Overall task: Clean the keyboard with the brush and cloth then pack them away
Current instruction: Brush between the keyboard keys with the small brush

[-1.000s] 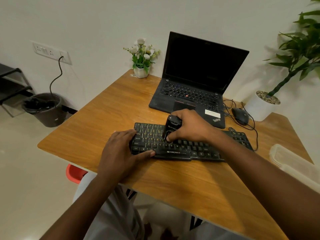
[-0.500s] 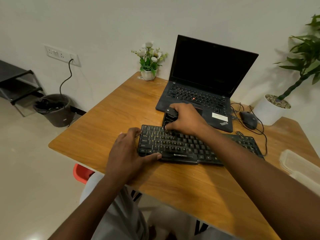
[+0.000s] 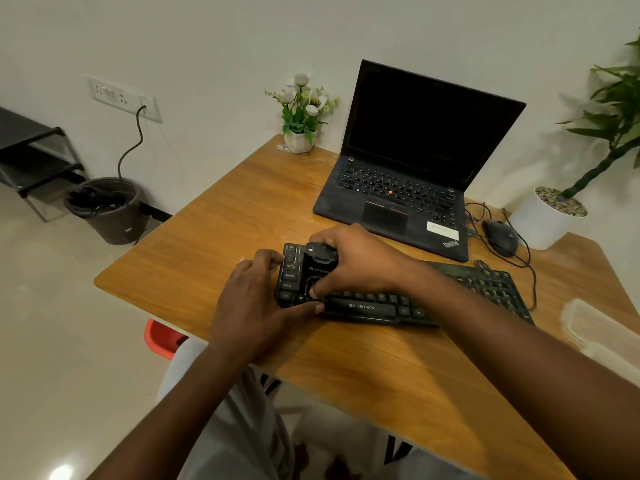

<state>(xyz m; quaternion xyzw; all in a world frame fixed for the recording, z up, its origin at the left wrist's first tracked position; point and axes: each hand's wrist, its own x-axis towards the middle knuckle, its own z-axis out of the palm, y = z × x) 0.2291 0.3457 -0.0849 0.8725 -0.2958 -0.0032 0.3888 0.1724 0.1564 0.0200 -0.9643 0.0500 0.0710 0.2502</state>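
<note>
A black keyboard (image 3: pixel 374 306) lies on the wooden desk (image 3: pixel 225 244), in front of the laptop. My right hand (image 3: pixel 356 261) grips a black brush (image 3: pixel 317 268) and presses it on the keys at the keyboard's left end. The brush's bristles are hidden under its body. My left hand (image 3: pixel 256 303) clasps the keyboard's left edge, with the thumb along the front rim and the fingers over the far corner. No cloth shows in this view.
An open black laptop (image 3: pixel 408 178) stands behind the keyboard, a wired mouse (image 3: pixel 500 235) to its right. A clear plastic container (image 3: pixel 595 334) sits at the desk's right edge. A small flower pot (image 3: pixel 299 140) and a white planter (image 3: pixel 543 220) stand at the back.
My right hand has swept the brush from the keyboard's middle and top rows over to its left end. My left hand kept its hold on the left edge.
</note>
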